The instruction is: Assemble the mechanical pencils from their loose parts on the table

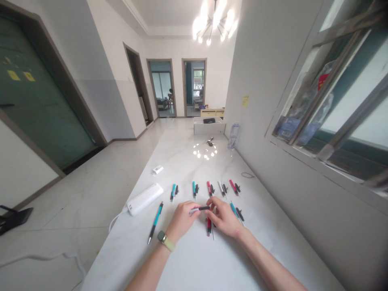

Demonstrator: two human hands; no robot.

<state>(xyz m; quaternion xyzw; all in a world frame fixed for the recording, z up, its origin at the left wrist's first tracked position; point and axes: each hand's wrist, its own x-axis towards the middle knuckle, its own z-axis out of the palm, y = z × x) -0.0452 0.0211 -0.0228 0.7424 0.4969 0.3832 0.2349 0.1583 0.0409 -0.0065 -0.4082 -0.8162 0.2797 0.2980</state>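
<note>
On my feed, the left hand (182,221) and the right hand (224,218) are close together above the surface (127,258), with their fingers almost meeting. Together they are clamped on a slim pen (200,209): the left hand closes around its pale end and the right hand pinches its black end. From here I cannot tell whether those two parts are joined. A wristwatch (162,238) with a pale strap sits on the left wrist.

Right under the hands lies a red pen (208,226), partly hidden by them. Just past the right hand, a teal pen (233,209) lies beside a black pen part (239,214). Farther out I see a row of five pens (208,188) in teal, teal, red, white and red, each with a small black piece (176,190) just beside it. Left of the left hand, a teal-and-black pen (155,221) lies on its own.

Beyond that pen is a white power bank (144,199) with a white cable (117,220) running off the edge. Toward the far end I can make out keys (210,141), a plastic bottle (233,136) by the wall and a white box (209,125).
</note>
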